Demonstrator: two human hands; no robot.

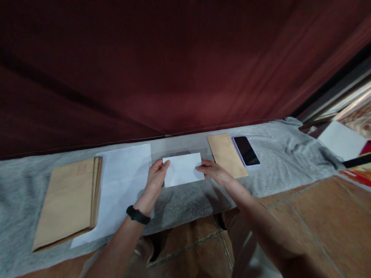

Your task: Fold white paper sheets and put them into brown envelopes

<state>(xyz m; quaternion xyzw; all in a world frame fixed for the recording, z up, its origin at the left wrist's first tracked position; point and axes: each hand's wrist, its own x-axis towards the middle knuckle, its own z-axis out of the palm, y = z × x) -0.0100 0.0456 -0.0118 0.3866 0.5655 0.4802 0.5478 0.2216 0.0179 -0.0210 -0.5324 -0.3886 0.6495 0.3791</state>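
A folded white sheet of paper (183,169) lies on a grey cloth-covered surface (270,167). My left hand (155,177) holds its left edge, thumb on top. My right hand (213,171) pinches its right edge. A black band sits on my left wrist. To the left lies a stack of white sheets (122,190) and, further left, a stack of brown envelopes (68,200). One brown envelope (226,154) lies just right of my right hand, with a dark phone (246,150) beside it.
A dark red curtain (167,64) hangs right behind the surface. Brown floor tiles (305,219) show below and to the right. Colourful printed material and a white sheet (341,140) lie at the far right.
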